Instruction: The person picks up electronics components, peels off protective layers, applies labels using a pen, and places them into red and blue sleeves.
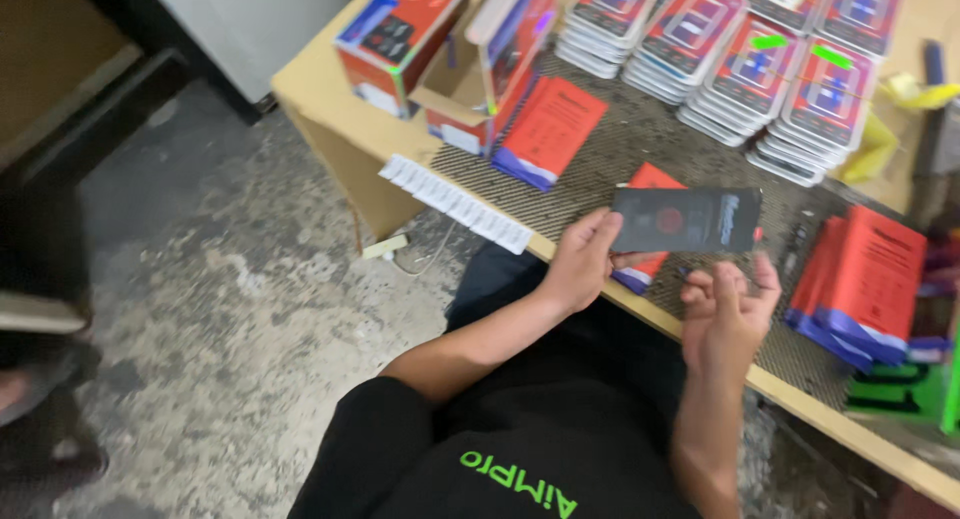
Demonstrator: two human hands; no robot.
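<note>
My left hand pinches the left end of a dark flat rectangular panel, held level above the table's front edge. My right hand is just below the panel's right end. Its fingers are curled with the palm up, and one fingertip reaches the panel's lower right corner. Right under the panel, a red and blue flat box lies on the dark woven mat.
Stacks of red and white flat packs fill the table's back. Red and blue boxes lie at centre left and at right. Open cartons stand at the back left. A white label strip overhangs the wooden table edge. Concrete floor lies to the left.
</note>
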